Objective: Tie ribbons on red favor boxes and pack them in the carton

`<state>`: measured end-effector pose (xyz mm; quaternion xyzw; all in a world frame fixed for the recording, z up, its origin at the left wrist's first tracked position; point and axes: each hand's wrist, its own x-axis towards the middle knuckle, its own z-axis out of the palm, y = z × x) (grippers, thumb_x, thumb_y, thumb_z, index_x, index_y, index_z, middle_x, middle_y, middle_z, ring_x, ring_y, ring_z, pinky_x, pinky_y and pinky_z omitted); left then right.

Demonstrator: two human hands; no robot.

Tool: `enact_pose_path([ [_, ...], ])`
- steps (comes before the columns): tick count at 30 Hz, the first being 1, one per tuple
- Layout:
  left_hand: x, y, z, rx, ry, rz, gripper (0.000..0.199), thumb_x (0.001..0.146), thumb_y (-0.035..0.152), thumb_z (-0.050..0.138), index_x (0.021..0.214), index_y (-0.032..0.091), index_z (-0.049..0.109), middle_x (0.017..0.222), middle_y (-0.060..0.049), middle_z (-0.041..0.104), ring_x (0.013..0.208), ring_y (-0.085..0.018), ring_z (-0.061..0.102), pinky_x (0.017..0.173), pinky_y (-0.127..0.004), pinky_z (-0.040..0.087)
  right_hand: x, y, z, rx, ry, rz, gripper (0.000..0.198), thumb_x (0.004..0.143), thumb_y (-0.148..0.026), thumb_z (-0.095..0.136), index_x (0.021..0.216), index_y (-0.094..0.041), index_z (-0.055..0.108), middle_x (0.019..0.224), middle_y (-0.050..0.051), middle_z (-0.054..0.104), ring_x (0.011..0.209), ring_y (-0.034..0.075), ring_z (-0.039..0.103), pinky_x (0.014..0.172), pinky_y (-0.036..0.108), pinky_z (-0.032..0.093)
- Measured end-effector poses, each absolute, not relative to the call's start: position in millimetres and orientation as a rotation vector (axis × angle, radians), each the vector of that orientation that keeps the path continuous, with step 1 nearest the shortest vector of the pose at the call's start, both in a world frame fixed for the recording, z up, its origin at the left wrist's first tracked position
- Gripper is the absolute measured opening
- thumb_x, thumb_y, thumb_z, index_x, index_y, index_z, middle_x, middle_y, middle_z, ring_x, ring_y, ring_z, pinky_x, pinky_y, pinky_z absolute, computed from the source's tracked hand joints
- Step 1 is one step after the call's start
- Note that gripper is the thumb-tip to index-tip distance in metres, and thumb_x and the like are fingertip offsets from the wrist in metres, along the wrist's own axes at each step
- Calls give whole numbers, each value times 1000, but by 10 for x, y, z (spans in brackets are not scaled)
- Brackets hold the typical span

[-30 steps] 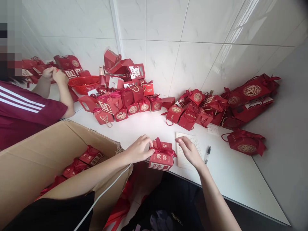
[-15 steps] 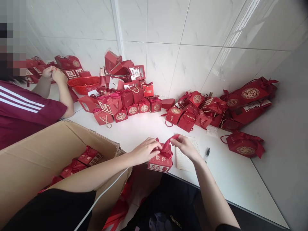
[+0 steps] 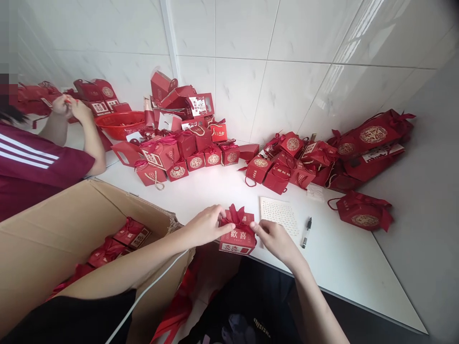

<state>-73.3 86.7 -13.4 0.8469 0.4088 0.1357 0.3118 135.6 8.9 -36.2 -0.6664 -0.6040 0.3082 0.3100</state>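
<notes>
A small red gift box (image 3: pixel 238 237) with gold characters stands at the near edge of the white table (image 3: pixel 344 258). A red ribbon bow (image 3: pixel 236 215) sits on its top. My left hand (image 3: pixel 204 224) grips the box's left upper corner and the ribbon there. My right hand (image 3: pixel 274 239) pinches the ribbon at the box's right upper corner. Just right of the box lie a sheet of written paper (image 3: pixel 279 215) and a black pen (image 3: pixel 306 231).
An open cardboard carton (image 3: pixel 64 229) with several red boxes inside stands at my left. Piles of red boxes (image 3: pixel 182 143) and red bags (image 3: pixel 322 157) line the tiled wall. A person in a maroon striped shirt (image 3: pixel 32 162) works at the far left beside a red basket (image 3: pixel 120 124).
My right hand went from the paper to the ribbon, lifted a loop above the box, then came down to the box's right corner. The bow now stands upright on top.
</notes>
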Motion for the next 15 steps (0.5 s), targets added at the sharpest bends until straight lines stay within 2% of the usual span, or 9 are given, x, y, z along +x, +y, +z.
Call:
enact_pose_path([
  [2, -762, 889, -145, 2143, 1098, 249, 34, 79, 53, 50, 81, 19, 53, 78, 0, 60, 70, -17, 55, 65, -28, 42, 1284, 34, -401, -1720, -1572, 840, 52, 80, -68, 44, 57, -22, 41, 52, -1, 46, 51, 16, 43, 50, 27, 31],
  [5, -783, 951, -197, 2084, 1010, 199, 33, 82, 50, 45, 75, 18, 53, 68, 2, 57, 61, -14, 51, 58, -25, 37, 1241, 61, -485, -1611, -1474, 901, 49, 80, -66, 45, 60, -21, 42, 53, -2, 44, 51, 15, 40, 49, 26, 30],
  [11, -800, 1069, -258, 1997, 905, 142, 32, 78, 47, 47, 69, 17, 50, 69, 2, 56, 64, -13, 50, 62, -24, 39, 1286, 163, -612, -1396, -1298, 1147, 50, 76, -67, 51, 61, -21, 40, 54, -2, 42, 49, 13, 37, 45, 24, 28],
  [15, -789, 1065, -241, 2058, 883, 112, 30, 78, 44, 47, 65, 17, 47, 67, 2, 54, 62, -13, 49, 61, -24, 38, 1310, 184, -703, -1244, -1200, 1242, 47, 77, -60, 56, 59, -20, 37, 55, -4, 38, 49, 11, 34, 46, 23, 29],
])
